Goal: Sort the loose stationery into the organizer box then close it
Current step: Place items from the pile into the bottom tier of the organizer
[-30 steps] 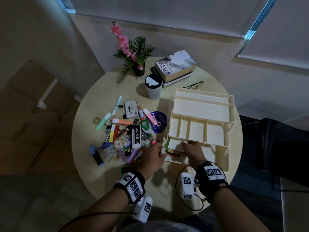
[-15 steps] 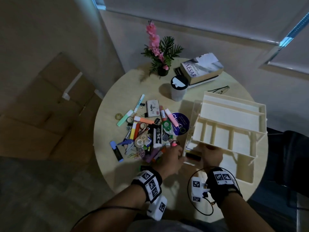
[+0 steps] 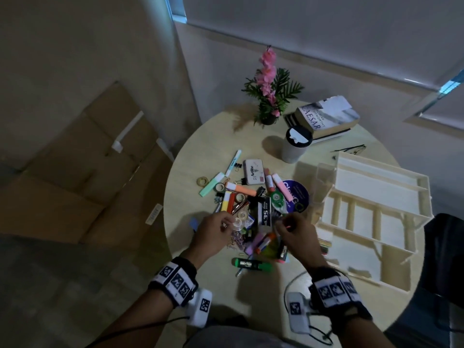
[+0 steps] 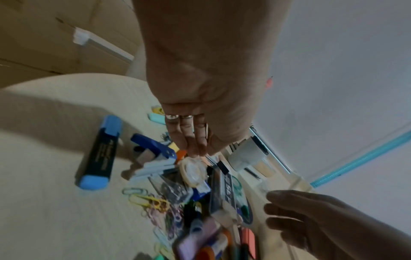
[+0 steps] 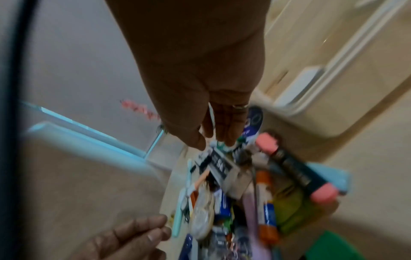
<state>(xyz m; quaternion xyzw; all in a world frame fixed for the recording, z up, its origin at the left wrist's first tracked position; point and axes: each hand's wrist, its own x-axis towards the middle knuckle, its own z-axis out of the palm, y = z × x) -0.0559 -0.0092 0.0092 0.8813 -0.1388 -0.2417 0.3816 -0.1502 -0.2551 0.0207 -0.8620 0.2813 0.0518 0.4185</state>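
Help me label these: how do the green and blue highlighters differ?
The green highlighter is green with a dark label; the blue highlighter has a dark barrel and blue ends. Green lies at the near edge of the pile, blue at its left. Both lie flat, untouched.

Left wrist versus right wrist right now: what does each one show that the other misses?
Only the left wrist view shows the blue highlighter, the blue stapler and the heap of coloured paper clips. Only the right wrist view shows the pink-capped black marker and the organizer box. Both show the left hand and right hand over the pile, and the black-and-white eraser.
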